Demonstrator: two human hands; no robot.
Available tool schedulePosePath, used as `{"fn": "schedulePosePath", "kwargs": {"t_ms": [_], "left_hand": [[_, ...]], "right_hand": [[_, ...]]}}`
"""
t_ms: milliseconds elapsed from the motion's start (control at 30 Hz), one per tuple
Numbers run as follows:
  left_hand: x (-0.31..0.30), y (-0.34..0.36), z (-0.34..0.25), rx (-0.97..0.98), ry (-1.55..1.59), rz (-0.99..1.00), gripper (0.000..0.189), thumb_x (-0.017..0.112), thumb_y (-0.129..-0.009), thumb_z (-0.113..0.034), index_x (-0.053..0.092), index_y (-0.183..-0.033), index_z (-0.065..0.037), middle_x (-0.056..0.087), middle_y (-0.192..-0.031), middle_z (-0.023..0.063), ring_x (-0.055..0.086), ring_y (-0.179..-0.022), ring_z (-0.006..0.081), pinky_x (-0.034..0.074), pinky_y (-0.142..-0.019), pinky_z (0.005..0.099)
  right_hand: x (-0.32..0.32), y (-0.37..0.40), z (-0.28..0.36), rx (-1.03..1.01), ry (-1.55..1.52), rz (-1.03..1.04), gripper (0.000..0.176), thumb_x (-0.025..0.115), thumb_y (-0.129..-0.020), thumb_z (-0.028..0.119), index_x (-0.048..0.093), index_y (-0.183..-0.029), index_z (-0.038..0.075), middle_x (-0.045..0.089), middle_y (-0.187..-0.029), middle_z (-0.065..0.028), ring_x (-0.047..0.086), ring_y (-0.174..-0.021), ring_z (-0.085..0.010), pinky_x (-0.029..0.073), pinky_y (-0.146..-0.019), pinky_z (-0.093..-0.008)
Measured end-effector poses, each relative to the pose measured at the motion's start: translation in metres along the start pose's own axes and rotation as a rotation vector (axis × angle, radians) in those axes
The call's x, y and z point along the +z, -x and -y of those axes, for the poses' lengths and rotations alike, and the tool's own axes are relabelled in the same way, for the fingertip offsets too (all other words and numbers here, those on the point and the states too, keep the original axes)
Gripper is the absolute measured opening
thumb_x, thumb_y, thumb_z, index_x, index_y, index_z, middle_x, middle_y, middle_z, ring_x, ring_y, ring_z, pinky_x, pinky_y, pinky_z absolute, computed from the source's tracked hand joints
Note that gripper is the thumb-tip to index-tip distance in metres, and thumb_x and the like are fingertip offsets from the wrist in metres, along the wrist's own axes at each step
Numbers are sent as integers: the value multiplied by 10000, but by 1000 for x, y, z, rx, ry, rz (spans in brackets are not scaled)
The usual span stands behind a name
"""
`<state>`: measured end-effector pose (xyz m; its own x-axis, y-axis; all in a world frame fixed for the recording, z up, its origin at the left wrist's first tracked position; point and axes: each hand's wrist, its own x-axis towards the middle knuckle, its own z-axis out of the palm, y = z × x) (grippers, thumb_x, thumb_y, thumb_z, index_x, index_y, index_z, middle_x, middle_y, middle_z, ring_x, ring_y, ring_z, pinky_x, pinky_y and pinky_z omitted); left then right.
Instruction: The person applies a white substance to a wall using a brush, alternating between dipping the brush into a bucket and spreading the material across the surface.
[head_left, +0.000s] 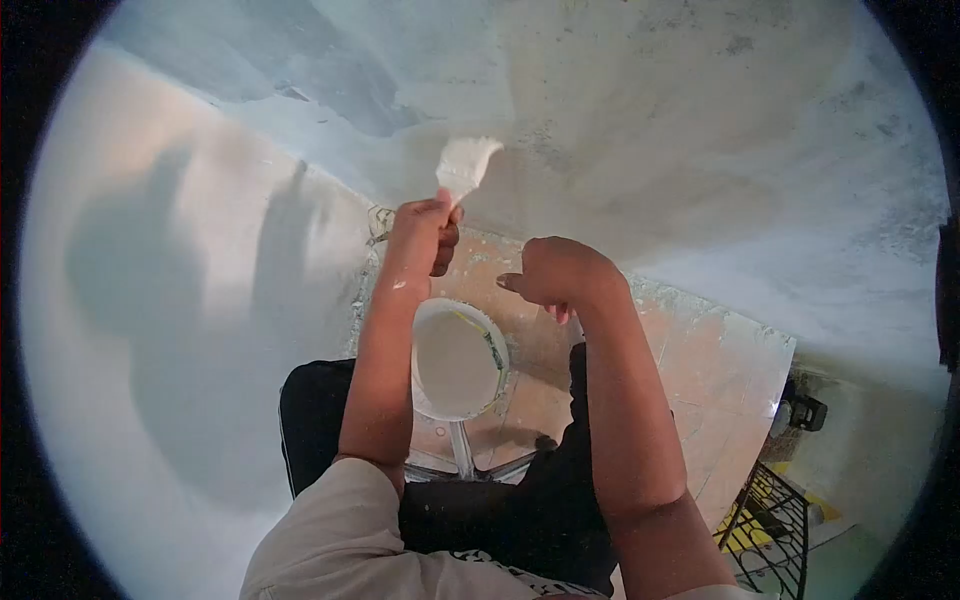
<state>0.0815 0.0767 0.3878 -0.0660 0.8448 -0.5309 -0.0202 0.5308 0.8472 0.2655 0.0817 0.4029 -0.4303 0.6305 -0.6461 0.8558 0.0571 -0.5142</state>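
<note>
My left hand [425, 237] is closed around the handle of a paintbrush [467, 163]. Its white-coated head points up and away, in front of the grey wall. My right hand [565, 272] is level with it, a little to the right, fingers curled and one digit pointing left. A small pale piece shows under the right fingers, too hidden to name. Below and between my hands stands a round white bucket [507, 362] with a smooth off-white filling [455, 365]. White specks mark my left wrist.
A patchy grey wall [640, 130] rises ahead, and a white wall [220, 300] with shadows stands on the left. The tiled floor [700, 350] is spattered. Metal legs [461, 450] show below the bucket. At lower right is a black metal grille [775, 530].
</note>
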Motion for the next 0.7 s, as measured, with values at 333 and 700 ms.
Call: {"fn": "schedulePosePath", "kwargs": {"t_ms": [333,700], "left_hand": [[-4,-31,25,180,212,75,334,459,-921,-292,449,-648,-100,291,-481,-66,220,-353,31,128,-333,219],[2,-148,173,-140,104,-19,402,439,-898,-308,437,-546,-114,305,-432,-28,283,-297,120,202,-294,299]], "right_hand": [[5,2,-4,2,6,-35,541,548,-856,416,568,-545,-25,559,-481,-115,576,-434,-222,484,-481,-357],[5,5,-11,-25,47,-77,552,558,-844,429,570,-568,-49,569,-502,-135,593,-455,-241,490,-516,-377]]}}
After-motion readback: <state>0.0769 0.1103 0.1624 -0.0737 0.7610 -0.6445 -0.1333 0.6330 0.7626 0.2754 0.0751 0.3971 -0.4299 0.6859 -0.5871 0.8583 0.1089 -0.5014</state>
